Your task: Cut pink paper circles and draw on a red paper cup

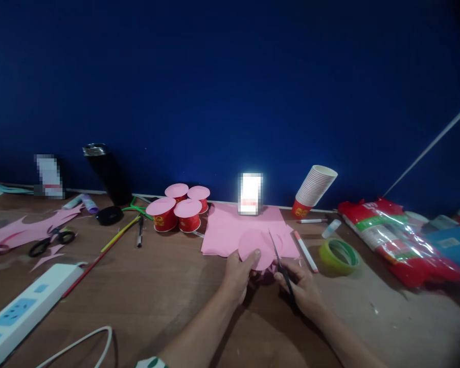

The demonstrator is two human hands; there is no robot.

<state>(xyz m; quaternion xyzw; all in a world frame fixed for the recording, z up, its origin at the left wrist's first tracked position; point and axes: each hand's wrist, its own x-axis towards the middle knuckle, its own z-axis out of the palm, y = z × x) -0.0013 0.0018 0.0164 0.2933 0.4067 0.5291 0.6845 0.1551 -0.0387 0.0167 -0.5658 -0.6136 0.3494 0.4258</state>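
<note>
My left hand [239, 273] pinches a round pink paper disc [252, 248] between thumb and fingers, thumb on top. Around the handles of a pair of scissors [279, 258] my right hand [299, 286] is closed; the blades point up and away, just right of the disc. Whether the blades are parted is hard to see. Behind both hands lies a stack of pink paper sheets [222, 230]. Several red paper cups [164, 222] topped with pink discs [187, 208] stand to its left.
A glowing phone [250, 194] leans on the wall. At right are a leaning cup stack [315, 186], a marker [305, 251], tape roll [339, 256] and red plastic package [394, 245]. At left are a black bottle [109, 174], other scissors [52, 240] and a power strip [26, 312].
</note>
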